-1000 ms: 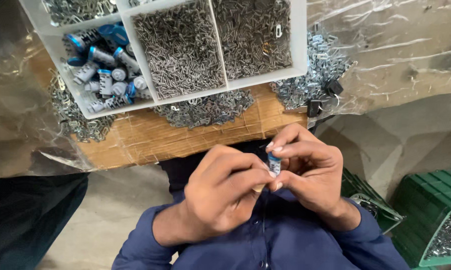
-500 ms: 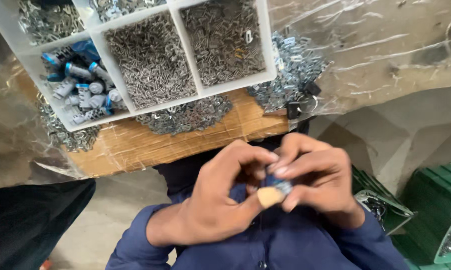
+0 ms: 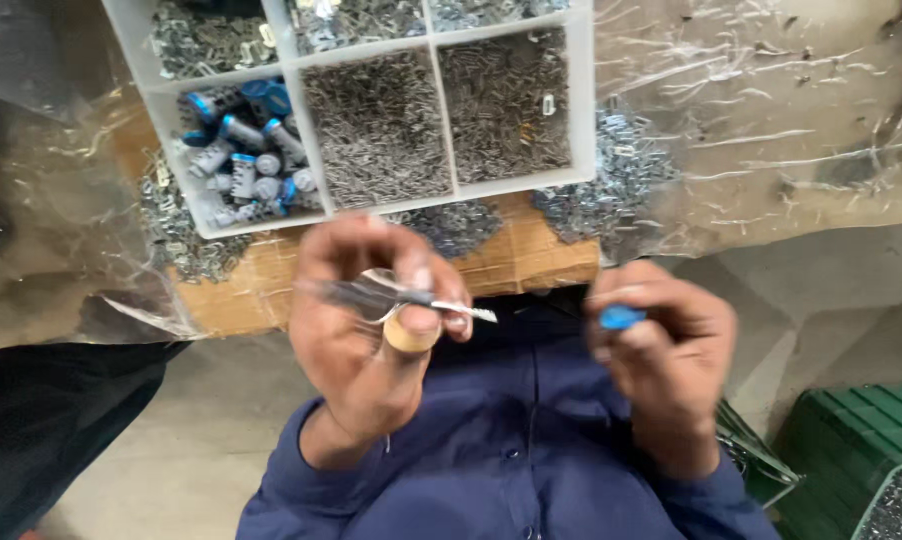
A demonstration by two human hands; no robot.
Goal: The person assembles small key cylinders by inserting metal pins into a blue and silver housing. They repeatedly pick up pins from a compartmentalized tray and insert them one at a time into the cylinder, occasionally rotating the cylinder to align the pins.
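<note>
Hands have split apart since the earlier frame: left hand (image 3: 371, 320), centre frame, pinches a thin metal key (image 3: 451, 308); right hand (image 3: 661, 350), right of centre, grips the blue-capped cylinder (image 3: 621, 318). Motion blur hints at haste; either small piece could slip and drop to the floor.

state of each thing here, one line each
left hand: raised, pinching a thin metal key, blade pointing right
right hand: raised, apart from the left, holding a small blue-capped part
compartment tray: open, no lid, cells filled with small metal parts
blue and silver cylinders: lying loose in the tray's left cell
loose metal parts: spilled beside the tray
green crate: open
</note>
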